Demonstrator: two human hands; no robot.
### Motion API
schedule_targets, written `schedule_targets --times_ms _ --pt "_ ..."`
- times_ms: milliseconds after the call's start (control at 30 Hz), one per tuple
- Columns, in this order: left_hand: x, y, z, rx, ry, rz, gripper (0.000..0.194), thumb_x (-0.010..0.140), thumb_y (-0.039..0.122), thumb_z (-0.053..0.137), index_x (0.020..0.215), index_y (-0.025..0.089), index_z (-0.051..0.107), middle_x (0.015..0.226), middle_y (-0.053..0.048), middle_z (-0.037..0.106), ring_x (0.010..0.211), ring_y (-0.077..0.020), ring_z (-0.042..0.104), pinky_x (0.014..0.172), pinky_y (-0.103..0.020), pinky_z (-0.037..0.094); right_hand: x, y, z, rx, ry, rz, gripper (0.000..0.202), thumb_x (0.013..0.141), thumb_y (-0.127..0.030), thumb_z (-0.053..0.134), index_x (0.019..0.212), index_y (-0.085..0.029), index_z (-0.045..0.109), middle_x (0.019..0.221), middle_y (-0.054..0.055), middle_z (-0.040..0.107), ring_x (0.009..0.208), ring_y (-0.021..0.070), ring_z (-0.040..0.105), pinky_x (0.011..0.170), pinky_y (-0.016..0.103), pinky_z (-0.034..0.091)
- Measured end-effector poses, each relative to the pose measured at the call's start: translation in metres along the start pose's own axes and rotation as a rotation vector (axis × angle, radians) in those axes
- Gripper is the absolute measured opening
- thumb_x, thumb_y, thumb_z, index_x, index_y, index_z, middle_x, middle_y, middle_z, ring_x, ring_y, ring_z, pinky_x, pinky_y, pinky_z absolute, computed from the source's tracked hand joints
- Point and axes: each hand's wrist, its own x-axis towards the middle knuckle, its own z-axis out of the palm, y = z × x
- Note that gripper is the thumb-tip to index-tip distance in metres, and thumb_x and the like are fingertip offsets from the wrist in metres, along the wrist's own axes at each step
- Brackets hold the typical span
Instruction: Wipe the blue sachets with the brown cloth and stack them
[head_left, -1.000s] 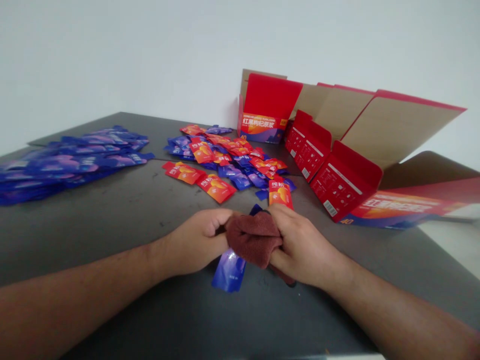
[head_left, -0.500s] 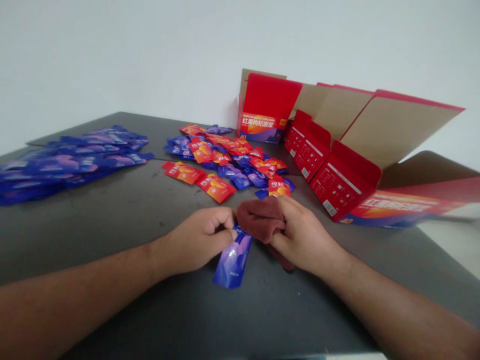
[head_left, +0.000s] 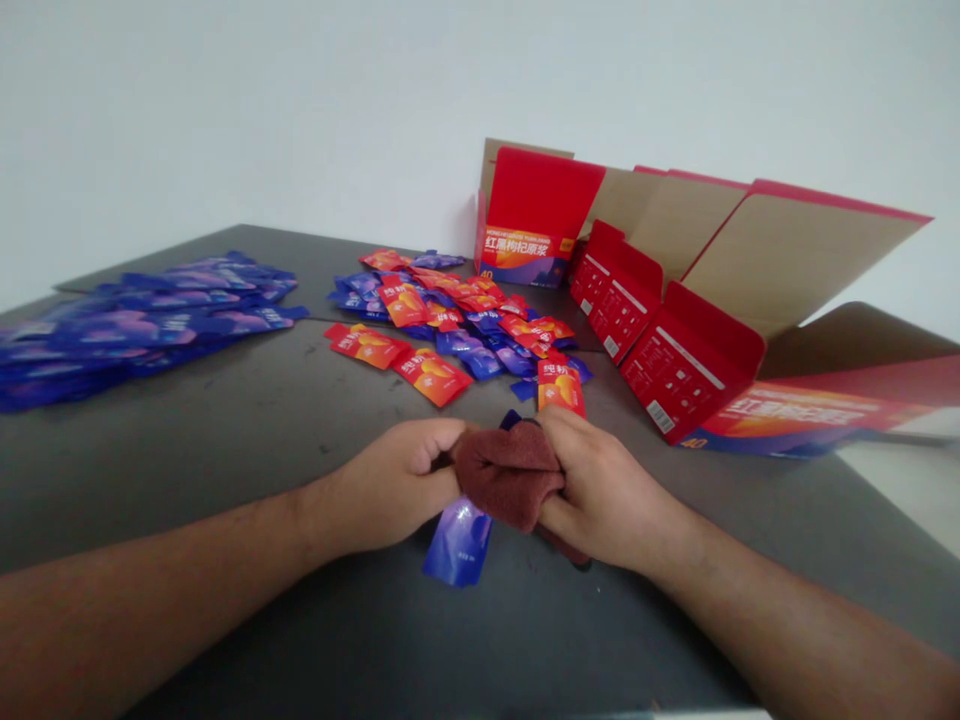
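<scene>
Presently, your right hand (head_left: 604, 490) grips the cloth (head_left: 506, 475), your left hand (head_left: 390, 485) curls, its hold hidden; risk: pouch (head_left: 459, 545) slipping or creasing if the cloth drags.

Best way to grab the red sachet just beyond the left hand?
I'd pinch the near right end, coming from the near side: the red sachet lies flat, its near edge faces bare table, and its far-left end meets another red sachet.

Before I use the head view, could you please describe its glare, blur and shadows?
Head view: a glare spot on the blue-purple sachet below the brown cloth; smeared print on the left sachet pile; blurred, stretched lettering on the nearest red carton; a faint shadow on the wall beside the far carton.
</scene>
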Motion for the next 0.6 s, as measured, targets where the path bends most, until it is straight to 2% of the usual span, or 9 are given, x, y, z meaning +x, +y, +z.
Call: schedule_targets --times_ms 200,367,500,600 --pt "-0.0004 -0.0012 -0.0008 0.084 0.073 -0.04 0.014 0.087 0.023 0.058 0.075 0.017 0.059 0.072 0.002 0.061 0.068 -0.0134 0.054 0.064 -0.025 0.044 0.0003 0.0014 0.0006 -0.012 0.09 0.116 0.016 0.08 -0.017 0.063 0.09 -0.021 0.051 0.089 0.002 0.058 0.082 0.0193 0.056 0.071 0.032 0.043" --pt "0.0003 -0.0003 -0.001 0.033 0.0 0.011 0.014 0.091 0.024 0.056 0.095 0.018 0.067 0.095 0.0 0.071 0.087 -0.0165 0.063 0.08 -0.027 0.049 0.0 0.0014 0.0005 -0.003 0.004 0.014 0.017 0.08 -0.016 0.062 0.087 -0.022 0.049 0.088 0.001 0.056 0.082 0.0188 0.054 0.07 0.03 0.041" --pt "0.0004 -0.0023 -0.0008 0.08 0.044 -0.017 0.012 0.089 0.02 0.055 0.08 0.016 0.062 0.077 0.002 0.064 0.072 -0.0138 0.057 0.068 -0.025 0.045 0.0004 0.0022 0.0006 -0.032 0.088 0.085 0.017 0.079 -0.015 0.061 0.089 -0.022 0.049 0.088 0.001 0.056 0.082 0.0187 0.054 0.071 0.031 0.042" --pt "0.0007 -0.0017 -0.0003 0.041 0.009 -0.002 0.012 0.09 0.021 0.055 0.089 0.017 0.067 0.082 0.001 0.067 0.076 -0.0149 0.059 0.07 -0.025 0.046 0.0003 0.0013 0.0005 -0.016 0.031 0.035 0.018 0.078 -0.015 0.061 0.087 -0.022 0.048 0.087 0.001 0.055 0.081 0.0184 0.054 0.069 0.03 0.041"
